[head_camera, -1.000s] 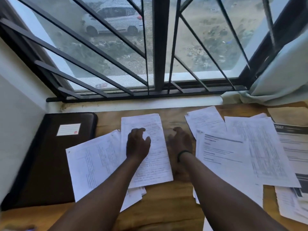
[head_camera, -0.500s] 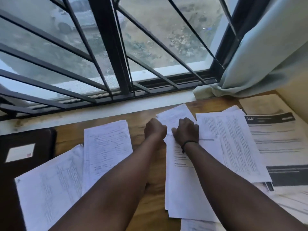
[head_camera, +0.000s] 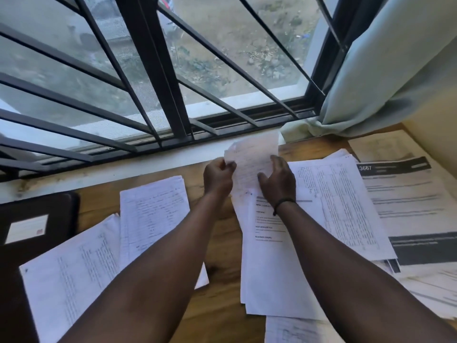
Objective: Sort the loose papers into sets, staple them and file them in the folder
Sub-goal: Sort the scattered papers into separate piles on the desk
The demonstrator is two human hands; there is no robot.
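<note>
A thin set of printed sheets (head_camera: 254,154) stands lifted off the wooden table near the window sill, its top edge tilted up. My left hand (head_camera: 218,177) pinches its left edge. My right hand (head_camera: 278,180) holds its right side with the thumb on the front. Below them lies a form sheet (head_camera: 267,263) on the table. Two more stacks lie to the left: one (head_camera: 153,214) beside my left forearm and one (head_camera: 71,278) nearer the front. The dark folder (head_camera: 37,219) with a white label sits at the far left.
More papers (head_camera: 346,209) overlap at the right, with dark-banded printed sheets (head_camera: 405,194) beyond them. A pale curtain (head_camera: 385,78) hangs at the right onto the table. The barred window (head_camera: 153,78) runs along the back edge. Bare wood (head_camera: 222,246) shows between my forearms.
Both hands left the left-hand stack and moved right to the middle pile. They have taken hold of a set of sheets and lifted it off the table. The view swung right.
</note>
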